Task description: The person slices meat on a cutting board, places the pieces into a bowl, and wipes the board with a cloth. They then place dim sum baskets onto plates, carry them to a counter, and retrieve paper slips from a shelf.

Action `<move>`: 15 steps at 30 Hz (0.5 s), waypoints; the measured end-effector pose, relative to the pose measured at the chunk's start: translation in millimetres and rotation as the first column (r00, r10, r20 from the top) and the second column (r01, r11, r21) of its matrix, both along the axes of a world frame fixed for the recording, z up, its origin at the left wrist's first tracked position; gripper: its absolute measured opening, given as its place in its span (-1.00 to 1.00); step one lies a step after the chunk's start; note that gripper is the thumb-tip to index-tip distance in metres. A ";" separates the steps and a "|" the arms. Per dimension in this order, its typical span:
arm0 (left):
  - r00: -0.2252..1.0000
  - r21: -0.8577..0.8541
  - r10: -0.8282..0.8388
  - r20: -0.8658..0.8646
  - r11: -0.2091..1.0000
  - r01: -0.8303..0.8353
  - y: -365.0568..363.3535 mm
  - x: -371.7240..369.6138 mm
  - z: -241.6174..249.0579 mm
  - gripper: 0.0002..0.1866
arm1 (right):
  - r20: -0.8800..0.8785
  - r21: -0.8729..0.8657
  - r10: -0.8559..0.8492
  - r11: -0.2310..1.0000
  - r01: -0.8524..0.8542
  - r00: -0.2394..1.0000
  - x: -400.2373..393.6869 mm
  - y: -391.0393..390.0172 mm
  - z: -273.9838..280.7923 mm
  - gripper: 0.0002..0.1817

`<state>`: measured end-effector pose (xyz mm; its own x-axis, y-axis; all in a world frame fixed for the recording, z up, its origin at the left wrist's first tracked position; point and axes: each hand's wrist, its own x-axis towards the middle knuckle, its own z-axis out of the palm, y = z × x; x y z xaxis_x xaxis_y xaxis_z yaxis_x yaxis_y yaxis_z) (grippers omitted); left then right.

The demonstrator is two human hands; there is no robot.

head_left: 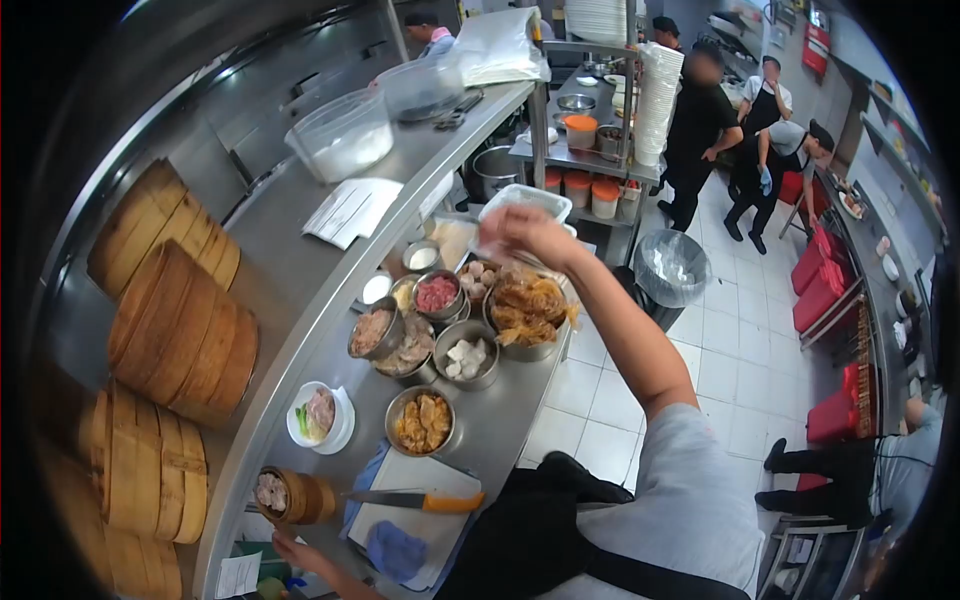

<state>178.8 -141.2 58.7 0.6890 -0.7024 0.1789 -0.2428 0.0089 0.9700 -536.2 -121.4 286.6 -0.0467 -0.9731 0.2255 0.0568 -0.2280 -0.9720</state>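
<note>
My right arm stretches forward over the steel bowls, and my right hand (515, 232) is smeared by motion in front of a white plastic tub (540, 200). Below it stands a steel bowl of brown food in clear plastic (528, 308). My left hand (298, 552), low at the counter's left edge, has its fingers stretched out just below a small bamboo steamer (310, 497) holding pale meat pieces. It appears to hold nothing. A knife with an orange handle (453, 502) lies across a white cutting board (440, 545), beside a crumpled blue cloth (396, 551).
Several steel bowls of meat (437, 293) crowd the counter, with a bowl of orange-brown pieces (422, 421) nearer me. White bowls (330, 425) stand left. Large bamboo steamers (180, 335) line the far left. A lined bin (672, 268) and several people are at right.
</note>
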 end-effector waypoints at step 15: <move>0.987 -0.262 -0.020 0.161 0.963 0.062 103.5 -213.8 47.3 -0.79 | 0.450 -0.169 0.170 0.980 -0.103 0.877 110.0 -31.9 30.5 -0.68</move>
